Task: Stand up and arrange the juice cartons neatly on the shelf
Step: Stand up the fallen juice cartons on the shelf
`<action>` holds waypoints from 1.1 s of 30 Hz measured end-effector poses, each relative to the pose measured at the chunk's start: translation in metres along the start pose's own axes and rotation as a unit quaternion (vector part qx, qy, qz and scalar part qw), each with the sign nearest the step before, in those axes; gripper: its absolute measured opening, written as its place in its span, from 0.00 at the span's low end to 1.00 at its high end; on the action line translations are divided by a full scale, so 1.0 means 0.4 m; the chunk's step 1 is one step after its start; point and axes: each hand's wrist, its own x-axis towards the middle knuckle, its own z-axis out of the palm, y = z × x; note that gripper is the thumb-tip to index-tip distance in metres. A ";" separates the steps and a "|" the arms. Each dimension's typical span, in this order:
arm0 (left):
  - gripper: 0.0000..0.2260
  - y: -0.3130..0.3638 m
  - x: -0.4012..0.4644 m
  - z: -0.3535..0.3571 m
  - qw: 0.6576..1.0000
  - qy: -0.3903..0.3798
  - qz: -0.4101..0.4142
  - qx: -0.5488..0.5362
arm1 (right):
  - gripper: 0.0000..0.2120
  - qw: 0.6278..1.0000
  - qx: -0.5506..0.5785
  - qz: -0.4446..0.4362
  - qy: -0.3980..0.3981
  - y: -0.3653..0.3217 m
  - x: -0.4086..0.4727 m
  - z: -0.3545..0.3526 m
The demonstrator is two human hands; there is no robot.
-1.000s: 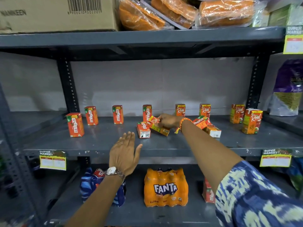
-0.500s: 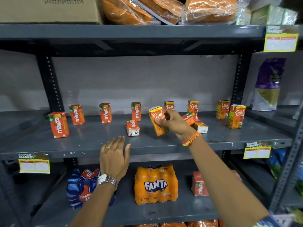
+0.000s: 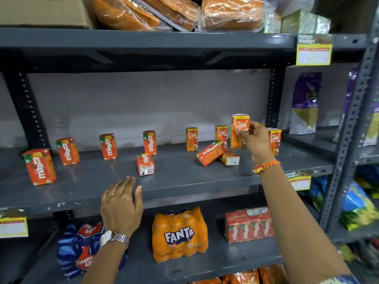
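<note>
My right hand (image 3: 255,140) grips an upright orange Real carton (image 3: 239,131) at the right of the grey middle shelf (image 3: 184,181), near the back row. Behind it stand two Real cartons (image 3: 191,138) (image 3: 221,133), and another Real carton (image 3: 274,141) stands to its right. Several red Maaza cartons stand along the left, among them one at the front left (image 3: 39,166). A short Maaza carton (image 3: 145,164) sits mid-shelf. A Maaza carton (image 3: 210,153) lies tipped over another fallen carton (image 3: 229,159). My left hand (image 3: 121,203) rests spread on the shelf's front edge, holding nothing.
Below are a Fanta bottle pack (image 3: 179,234), a blue Thums Up pack (image 3: 82,249) and a wrapped Maaza multipack (image 3: 249,224). The top shelf holds a cardboard box (image 3: 43,11) and wrapped orange packs (image 3: 231,13). Snack bags (image 3: 305,103) fill the rack to the right.
My right hand lifted the Real carton from where it lay mid-shelf, turned it upright and carried it right toward the back row. The left hand stayed at the shelf edge.
</note>
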 end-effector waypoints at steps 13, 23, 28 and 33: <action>0.26 -0.011 0.000 0.026 0.999 0.051 0.009 -0.008 | 0.23 0.983 -0.144 0.112 0.004 0.155 0.098 -0.028; 0.25 -0.005 -0.002 0.023 0.998 0.060 0.009 -0.004 | 0.17 0.960 -0.256 0.003 0.113 0.107 -0.003 -0.027; 0.26 -0.004 -0.002 0.017 0.999 0.049 0.008 -0.015 | 0.21 0.941 -0.333 -0.037 0.040 0.060 -0.080 0.072; 0.26 -0.005 -0.004 0.010 0.999 0.035 0.006 -0.015 | 0.24 0.916 -0.400 -0.029 0.001 0.046 -0.077 0.136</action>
